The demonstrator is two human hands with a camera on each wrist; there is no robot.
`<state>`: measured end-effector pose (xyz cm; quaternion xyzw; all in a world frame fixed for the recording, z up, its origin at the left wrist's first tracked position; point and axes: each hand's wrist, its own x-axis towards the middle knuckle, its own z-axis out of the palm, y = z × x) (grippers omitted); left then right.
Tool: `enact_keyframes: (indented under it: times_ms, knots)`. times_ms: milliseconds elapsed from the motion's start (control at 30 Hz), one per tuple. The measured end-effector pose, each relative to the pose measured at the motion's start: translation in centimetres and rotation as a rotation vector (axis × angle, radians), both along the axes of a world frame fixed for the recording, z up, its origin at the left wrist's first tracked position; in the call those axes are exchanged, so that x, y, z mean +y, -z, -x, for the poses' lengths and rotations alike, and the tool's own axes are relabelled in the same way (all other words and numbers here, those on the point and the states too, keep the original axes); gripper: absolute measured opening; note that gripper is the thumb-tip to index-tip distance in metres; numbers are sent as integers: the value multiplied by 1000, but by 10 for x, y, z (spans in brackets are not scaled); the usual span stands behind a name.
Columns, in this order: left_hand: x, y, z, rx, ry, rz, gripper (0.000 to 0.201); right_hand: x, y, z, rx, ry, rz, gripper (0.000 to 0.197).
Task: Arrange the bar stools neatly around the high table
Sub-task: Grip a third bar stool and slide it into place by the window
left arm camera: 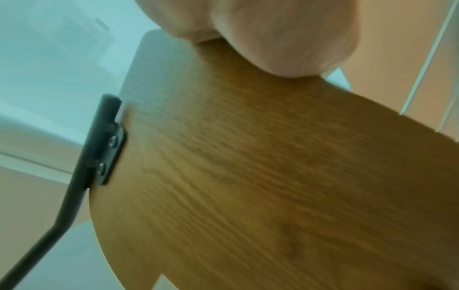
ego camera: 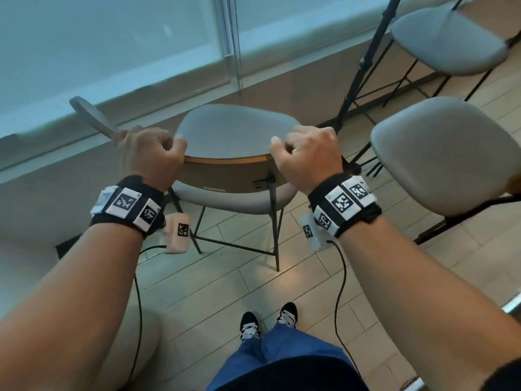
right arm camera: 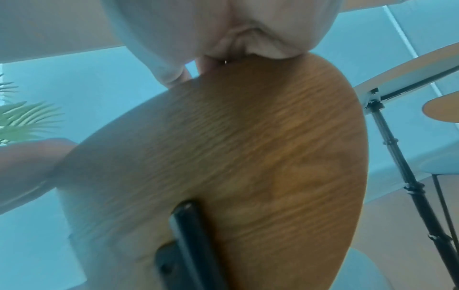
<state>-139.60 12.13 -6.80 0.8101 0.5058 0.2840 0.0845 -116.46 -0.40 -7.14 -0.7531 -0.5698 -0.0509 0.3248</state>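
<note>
1. The floor (ego camera: 282, 280) is laid in pale wood-look planks with thin dark seams.
2. Wide windows (ego camera: 112, 52) covered by translucent roller blinds fill the far side, letting in cool bluish daylight.
3. A bead chain (ego camera: 237, 52) hangs between two blinds.
4. A black tripod (ego camera: 363, 63) stands near the window.
5. Green palm-like leaves (right arm camera: 22, 121) show in the right wrist view.
</note>
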Motion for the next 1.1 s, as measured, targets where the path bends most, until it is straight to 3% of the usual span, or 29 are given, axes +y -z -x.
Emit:
enact_keyframes:
  times_ms: [133, 300, 766, 1100]
  knots:
    - [-14, 4, -21, 78, -35, -25, 56, 3, -7, -33, 161, 38, 46, 49]
    - [-6, 2, -28, 51, -109, 10, 49, 2, -9, -34, 209, 34, 152, 49]
    - [82, -12, -12, -52, 178, 111, 39, 37, 5, 31, 157, 275, 94, 48]
    - [111, -18, -2, -68, 253, 78, 42, 55, -2, 66, 133, 407, 73, 44]
